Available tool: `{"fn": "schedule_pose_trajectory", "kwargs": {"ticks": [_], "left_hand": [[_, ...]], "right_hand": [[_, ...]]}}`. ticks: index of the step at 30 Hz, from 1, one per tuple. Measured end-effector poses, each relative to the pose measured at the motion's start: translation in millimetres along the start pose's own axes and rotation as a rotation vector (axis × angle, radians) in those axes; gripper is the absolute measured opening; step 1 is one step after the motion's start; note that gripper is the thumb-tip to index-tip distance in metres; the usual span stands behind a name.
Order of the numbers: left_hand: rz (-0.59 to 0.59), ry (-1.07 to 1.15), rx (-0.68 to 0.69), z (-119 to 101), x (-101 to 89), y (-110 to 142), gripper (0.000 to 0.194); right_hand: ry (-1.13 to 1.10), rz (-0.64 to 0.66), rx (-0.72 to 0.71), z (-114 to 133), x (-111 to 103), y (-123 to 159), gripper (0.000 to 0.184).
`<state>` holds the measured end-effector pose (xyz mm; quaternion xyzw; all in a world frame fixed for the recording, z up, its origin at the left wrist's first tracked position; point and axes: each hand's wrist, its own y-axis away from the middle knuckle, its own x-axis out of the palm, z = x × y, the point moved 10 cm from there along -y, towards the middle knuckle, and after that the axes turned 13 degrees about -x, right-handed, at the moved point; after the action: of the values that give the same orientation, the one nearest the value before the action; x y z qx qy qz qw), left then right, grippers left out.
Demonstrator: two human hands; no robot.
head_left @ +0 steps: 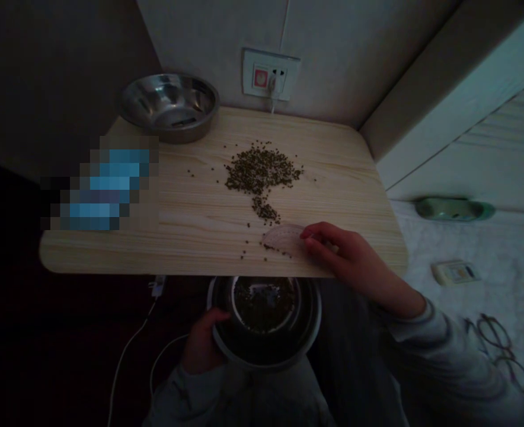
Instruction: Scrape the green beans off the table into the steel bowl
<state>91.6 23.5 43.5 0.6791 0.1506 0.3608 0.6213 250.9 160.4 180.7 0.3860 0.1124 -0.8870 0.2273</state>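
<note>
A pile of small dark beans (262, 172) lies spread on the light wooden table (191, 213), with a thin trail running toward the near edge. My right hand (346, 252) rests on the table near that edge, fingers closed on a small translucent semicircular scraper (283, 237) that stands beside the trail's end. Below the table edge my left hand (202, 347) grips the rim of a steel bowl (265, 320) holding dark beans. The bowl sits just under the table's front edge, in line with the trail.
An empty steel bowl (169, 105) stands at the table's back left corner. A blurred blue patch (102, 187) covers the left side. A wall socket (271, 74) is behind. White cables (133, 344) hang below. Glasses (495, 338) and a small card (455, 271) lie on bedding at right.
</note>
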Motion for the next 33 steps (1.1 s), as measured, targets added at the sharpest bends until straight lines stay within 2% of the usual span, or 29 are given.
{"fn": "schedule_pose_trajectory", "kwargs": {"ticks": [6,11,14,19,23,28,33], "left_hand": [[-0.034,0.063,-0.032,2.5,-6.4,-4.3,0.036],[0.028,0.010,0.032,-0.8,2.3,0.9,0.033],[0.048,0.009,0.027,1.5,1.8,-2.7,0.031],[0.020,-0.044,0.088,-4.6,-6.4,-7.4,0.023],[0.019,-0.002,0.060,-5.9,-5.2,-2.7,0.028],[-0.011,0.035,0.087,-15.3,-7.8,5.3,0.034],[-0.063,0.015,0.095,-25.5,-18.2,10.0,0.033]], "right_hand": [[0.018,0.006,-0.033,7.1,4.7,-3.2,0.020],[0.019,0.027,-0.033,8.8,9.7,-2.2,0.021],[0.025,0.029,-0.026,9.7,11.6,0.6,0.020],[0.028,-0.036,0.008,11.0,10.0,-3.1,0.021],[0.042,-0.057,0.008,16.0,16.5,-11.2,0.020],[0.096,-0.028,-0.075,31.5,28.8,-17.2,0.020],[0.130,0.105,-0.164,47.8,42.3,-14.5,0.021]]}}
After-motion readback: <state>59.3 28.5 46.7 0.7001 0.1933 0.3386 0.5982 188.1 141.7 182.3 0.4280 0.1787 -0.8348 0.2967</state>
